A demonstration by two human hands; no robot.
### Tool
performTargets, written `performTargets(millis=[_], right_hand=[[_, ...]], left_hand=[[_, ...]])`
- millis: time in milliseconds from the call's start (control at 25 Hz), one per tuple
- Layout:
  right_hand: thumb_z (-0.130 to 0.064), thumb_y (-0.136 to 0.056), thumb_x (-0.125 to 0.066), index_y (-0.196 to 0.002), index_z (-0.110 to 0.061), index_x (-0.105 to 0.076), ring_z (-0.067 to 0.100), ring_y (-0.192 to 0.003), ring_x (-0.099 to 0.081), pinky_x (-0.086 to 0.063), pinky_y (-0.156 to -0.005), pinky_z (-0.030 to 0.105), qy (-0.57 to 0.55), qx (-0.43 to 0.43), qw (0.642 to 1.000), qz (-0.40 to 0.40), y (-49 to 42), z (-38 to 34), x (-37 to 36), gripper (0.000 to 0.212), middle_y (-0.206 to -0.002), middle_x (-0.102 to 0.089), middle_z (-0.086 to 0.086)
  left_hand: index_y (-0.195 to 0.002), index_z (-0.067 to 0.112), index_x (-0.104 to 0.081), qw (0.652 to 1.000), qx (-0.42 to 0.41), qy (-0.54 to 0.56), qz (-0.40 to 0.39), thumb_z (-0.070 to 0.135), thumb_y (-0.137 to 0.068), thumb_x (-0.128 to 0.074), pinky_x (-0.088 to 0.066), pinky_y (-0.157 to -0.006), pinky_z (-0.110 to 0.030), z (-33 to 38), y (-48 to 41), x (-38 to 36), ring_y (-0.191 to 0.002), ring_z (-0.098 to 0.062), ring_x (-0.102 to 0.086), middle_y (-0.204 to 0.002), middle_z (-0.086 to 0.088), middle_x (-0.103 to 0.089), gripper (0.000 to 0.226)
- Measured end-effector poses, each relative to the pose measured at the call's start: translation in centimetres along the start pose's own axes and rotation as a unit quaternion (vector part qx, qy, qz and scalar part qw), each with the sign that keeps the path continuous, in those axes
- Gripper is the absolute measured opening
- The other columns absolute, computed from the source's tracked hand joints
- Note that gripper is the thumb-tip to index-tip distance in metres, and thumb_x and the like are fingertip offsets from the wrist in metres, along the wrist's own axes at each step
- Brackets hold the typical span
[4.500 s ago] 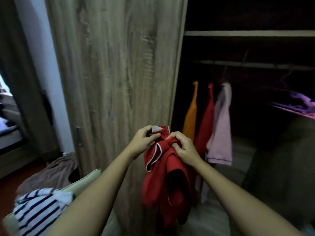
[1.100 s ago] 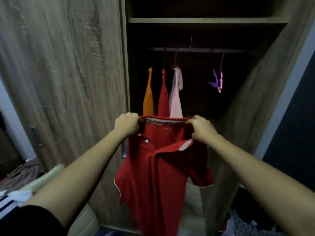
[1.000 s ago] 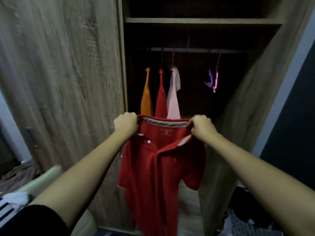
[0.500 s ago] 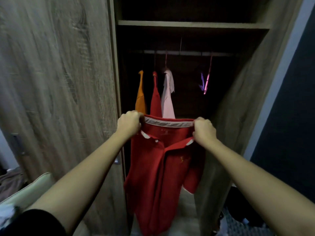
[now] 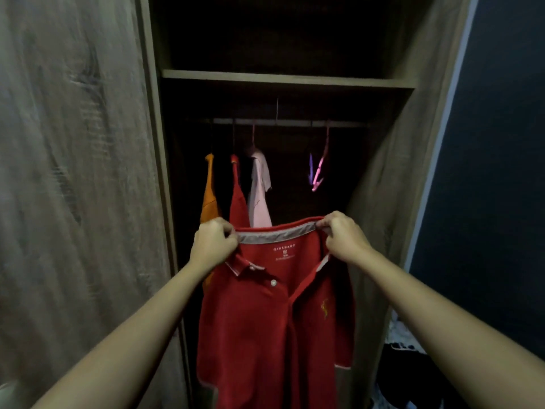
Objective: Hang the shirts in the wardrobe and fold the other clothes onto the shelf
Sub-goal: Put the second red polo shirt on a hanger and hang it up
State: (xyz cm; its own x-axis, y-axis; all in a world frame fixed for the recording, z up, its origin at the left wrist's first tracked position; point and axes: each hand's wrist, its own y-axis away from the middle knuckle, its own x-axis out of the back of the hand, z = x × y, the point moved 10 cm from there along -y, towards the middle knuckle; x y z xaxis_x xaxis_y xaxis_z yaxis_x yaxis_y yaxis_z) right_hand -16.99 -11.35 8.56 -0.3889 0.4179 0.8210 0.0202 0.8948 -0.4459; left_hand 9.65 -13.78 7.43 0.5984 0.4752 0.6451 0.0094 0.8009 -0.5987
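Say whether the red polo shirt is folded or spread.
Spread: red polo shirt hangs full length, collar stretched between left hand and right hand.

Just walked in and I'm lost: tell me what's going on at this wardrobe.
A person holds a red polo shirt up by its collar, the left hand and the right hand each gripping one end, in front of the open wardrobe. On the rail inside hang an orange shirt, a red shirt and a pink shirt, with empty hangers further right. The polo is not yet on a hanger.
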Motion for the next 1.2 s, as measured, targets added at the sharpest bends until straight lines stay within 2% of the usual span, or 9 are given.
performTargets(millis=[240,320,400,480,560,720,880,1000,1200], right_hand=[[-0.001,-0.083,-0.05,-0.118,-0.011,-0.062,0.023,-0.116,-0.054,-0.044,-0.096,0.03,0.033,-0.015,0.998,-0.044,-1.7,3.8,0.0,0.037,-0.123,-0.053,0.007],[-0.001,-0.083,-0.05,-0.118,-0.009,-0.062,0.023,-0.117,-0.054,-0.043,-0.097,0.029,0.038,-0.008,0.999,-0.033,-3.6,4.6,1.3,0.038,-0.124,-0.053,0.008],[-0.002,-0.083,-0.05,-0.118,-0.008,-0.061,0.024,-0.116,-0.053,-0.045,-0.096,0.03,0.042,0.016,0.999,-0.028,-5.4,4.6,2.4,0.038,-0.124,-0.052,0.008],[-0.003,-0.084,-0.049,-0.119,-0.006,-0.06,0.024,-0.115,-0.052,-0.046,-0.095,0.032,0.053,0.044,0.997,-0.037,-6.6,4.0,2.6,0.037,-0.125,-0.049,0.008],[-0.006,-0.086,-0.049,-0.122,-0.006,-0.058,0.024,-0.116,-0.051,-0.045,-0.096,0.033,0.066,0.064,0.995,-0.046,-7.3,4.2,2.2,0.038,-0.127,-0.048,0.007],[-0.005,-0.085,-0.05,-0.125,-0.009,-0.056,0.02,-0.118,-0.049,-0.045,-0.097,0.029,0.065,0.076,0.994,-0.046,-9.0,6.7,1.6,0.041,-0.127,-0.047,0.003],[-0.002,-0.081,-0.048,-0.124,-0.011,-0.057,0.017,-0.118,-0.049,-0.042,-0.1,0.026,0.066,0.097,0.991,-0.066,-10.0,9.4,1.5,0.045,-0.125,-0.048,0.001],[0.0,-0.079,-0.046,-0.121,-0.01,-0.059,0.015,-0.116,-0.05,-0.042,-0.1,0.025,0.059,0.113,0.989,-0.075,-10.8,10.6,1.7,0.046,-0.122,-0.05,0.002],[0.003,-0.075,-0.047,-0.119,-0.009,-0.061,0.015,-0.111,-0.053,-0.043,-0.096,0.025,0.038,0.109,0.991,-0.064,-11.6,11.9,1.7,0.048,-0.119,-0.052,0.002]], left_hand=[[-0.06,0.02,-0.055,0.995,-0.021,0.052,-0.087,0.031,-0.067,-0.045,-0.042,-0.058,-0.031,2.0,-1.1,-6.8,-0.068,-0.025,-0.061,-0.063,-0.001,-0.063,0.017],[-0.065,0.023,-0.045,0.989,-0.047,0.125,-0.061,0.036,-0.069,-0.044,-0.046,-0.058,-0.035,4.6,-3.4,-6.5,-0.06,-0.021,-0.06,-0.061,-0.001,-0.061,0.014],[-0.068,0.027,-0.044,0.985,-0.069,0.158,0.001,0.033,-0.076,-0.048,-0.043,-0.057,-0.033,7.9,-6.6,-5.5,-0.054,-0.015,-0.056,-0.06,0.0,-0.059,0.01],[-0.074,0.023,-0.058,0.981,-0.074,0.17,0.049,0.029,-0.082,-0.049,-0.047,-0.064,-0.029,10.6,-10.2,-4.9,-0.064,-0.018,-0.064,-0.07,-0.003,-0.068,0.013],[-0.092,0.013,-0.07,0.984,-0.056,0.159,0.048,0.027,-0.09,-0.049,-0.049,-0.08,-0.031,12.2,-14.1,-6.0,-0.088,-0.025,-0.068,-0.091,-0.009,-0.073,0.025],[-0.127,0.004,-0.056,0.991,0.037,0.132,0.009,0.031,-0.095,-0.047,-0.036,-0.101,-0.03,12.4,-21.2,-9.7,-0.124,-0.031,-0.05,-0.127,-0.018,-0.059,0.042],[-0.12,-0.004,-0.057,0.989,0.084,0.115,-0.041,0.035,-0.094,-0.047,-0.041,-0.094,-0.033,12.2,-24.5,-14.9,-0.119,-0.039,-0.051,-0.123,-0.026,-0.058,0.047],[-0.114,-0.003,-0.059,0.988,0.105,0.099,-0.057,0.025,-0.092,-0.048,-0.045,-0.09,-0.037,13.1,-25.2,-17.9,-0.113,-0.041,-0.054,-0.12,-0.028,-0.059,0.037],[-0.116,-0.001,-0.056,0.991,0.122,0.061,-0.014,0.013,-0.094,-0.041,-0.045,-0.09,-0.041,14.6,-25.2,-17.5,-0.114,-0.042,-0.054,-0.122,-0.024,-0.057,0.03]])
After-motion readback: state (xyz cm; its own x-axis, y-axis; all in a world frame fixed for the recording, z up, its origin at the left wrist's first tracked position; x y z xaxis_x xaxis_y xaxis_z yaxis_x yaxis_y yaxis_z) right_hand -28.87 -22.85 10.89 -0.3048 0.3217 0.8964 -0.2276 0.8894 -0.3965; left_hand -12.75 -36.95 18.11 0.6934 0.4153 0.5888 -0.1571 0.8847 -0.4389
